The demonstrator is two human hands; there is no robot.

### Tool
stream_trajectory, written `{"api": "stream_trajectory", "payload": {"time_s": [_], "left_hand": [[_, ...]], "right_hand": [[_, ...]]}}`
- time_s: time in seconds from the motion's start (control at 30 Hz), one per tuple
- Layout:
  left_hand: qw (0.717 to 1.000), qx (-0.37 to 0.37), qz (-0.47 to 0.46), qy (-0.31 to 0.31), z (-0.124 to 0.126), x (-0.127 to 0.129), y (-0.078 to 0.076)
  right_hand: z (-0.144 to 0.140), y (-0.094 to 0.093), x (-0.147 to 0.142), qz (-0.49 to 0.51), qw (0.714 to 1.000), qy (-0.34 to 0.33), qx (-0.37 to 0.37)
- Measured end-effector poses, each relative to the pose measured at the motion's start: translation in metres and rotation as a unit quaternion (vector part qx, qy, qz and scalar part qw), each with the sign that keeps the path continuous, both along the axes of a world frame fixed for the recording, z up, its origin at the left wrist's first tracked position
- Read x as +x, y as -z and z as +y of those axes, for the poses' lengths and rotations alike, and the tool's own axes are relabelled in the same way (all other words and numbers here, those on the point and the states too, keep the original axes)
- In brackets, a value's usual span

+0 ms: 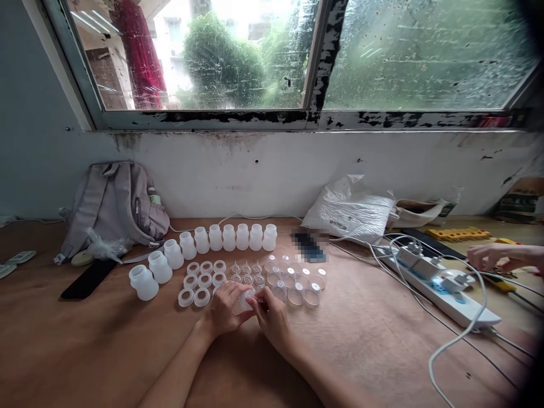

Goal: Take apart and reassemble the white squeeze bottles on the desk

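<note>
My left hand (pixel 227 309) is wrapped round a small translucent white bottle (pixel 243 301), low over the table and tilted. At the bottle's mouth, the fingers of my right hand (pixel 272 317) are pinched together; what they hold, if anything, is hidden. Just beyond my hands lie several white screw rings (pixel 202 297) in rows. Beside them are several clear nipples (pixel 246 270) with pointed tips. Right of those sit several clear dome caps (pixel 294 294). Behind, a curved row of white bottles (pixel 215 238) stands upright.
A grey backpack (pixel 117 204) and a black phone-like slab (pixel 89 279) lie at the left. Toward the right are a silvery plastic bag (pixel 351 209), a white power strip (pixel 442 292) with plugs, and loose cables. Another person's hand (pixel 493 256) is at the far right.
</note>
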State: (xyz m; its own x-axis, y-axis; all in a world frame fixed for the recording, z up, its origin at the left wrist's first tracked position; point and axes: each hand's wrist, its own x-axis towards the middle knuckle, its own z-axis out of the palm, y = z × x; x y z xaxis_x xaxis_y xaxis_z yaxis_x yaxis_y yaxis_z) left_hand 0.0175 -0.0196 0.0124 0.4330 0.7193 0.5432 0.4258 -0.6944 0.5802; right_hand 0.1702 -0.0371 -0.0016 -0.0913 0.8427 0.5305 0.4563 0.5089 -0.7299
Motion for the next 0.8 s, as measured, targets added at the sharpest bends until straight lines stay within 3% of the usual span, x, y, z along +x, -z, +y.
{"api": "stream_trajectory", "payload": {"time_s": [0.17,0.4,0.8], "left_hand": [[0.997,0.061,0.036,-0.024,-0.001,0.002,0.001],[0.978,0.165,0.088,-0.095,0.001,0.006,0.007],[0.981,0.145,0.111,-0.068,0.004,-0.002,0.004]], "right_hand": [[0.001,0.004,-0.001,-0.023,0.999,0.018,0.046],[0.002,0.01,-0.001,-0.031,0.997,-0.006,0.069],[0.009,0.009,0.0,-0.018,0.998,-0.046,0.048]]}}
